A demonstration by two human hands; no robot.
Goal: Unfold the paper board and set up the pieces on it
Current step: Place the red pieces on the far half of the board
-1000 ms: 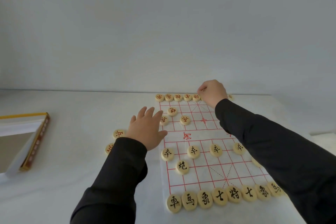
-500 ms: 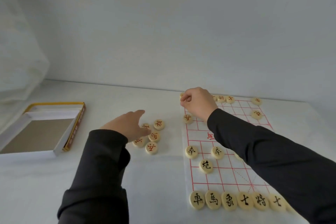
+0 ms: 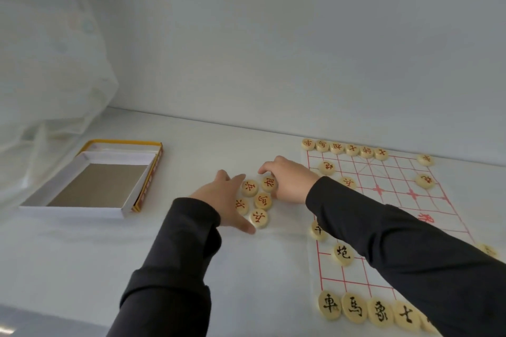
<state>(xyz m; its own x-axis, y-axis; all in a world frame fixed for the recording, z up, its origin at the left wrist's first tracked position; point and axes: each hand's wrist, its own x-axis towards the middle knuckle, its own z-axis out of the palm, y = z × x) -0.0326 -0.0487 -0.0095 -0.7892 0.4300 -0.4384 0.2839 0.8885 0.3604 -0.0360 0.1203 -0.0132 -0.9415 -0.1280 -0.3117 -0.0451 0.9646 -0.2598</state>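
The paper board (image 3: 388, 172) with a red grid lies unfolded at the right of the white table. Red-lettered pieces (image 3: 345, 148) line its far edge and black-lettered pieces (image 3: 356, 309) line its near edge, with others on the grid. Left of the board sits a cluster of several loose red pieces (image 3: 263, 201). My left hand (image 3: 223, 200) lies spread against the cluster's left side, touching it. My right hand (image 3: 289, 182) reaches across the board's edge, fingers curled round the top red piece (image 3: 269, 183) of the cluster. My right sleeve hides part of the board.
An open white box (image 3: 71, 212) with yellow trim lies at the left of the table. A pale translucent sheet (image 3: 46, 68) hangs at the far left. A grey wall (image 3: 273, 49) rises just behind the board.
My right hand has come from the board's far row to the loose cluster left of the board. My left hand moved left to that cluster. The view turned left, showing the box.
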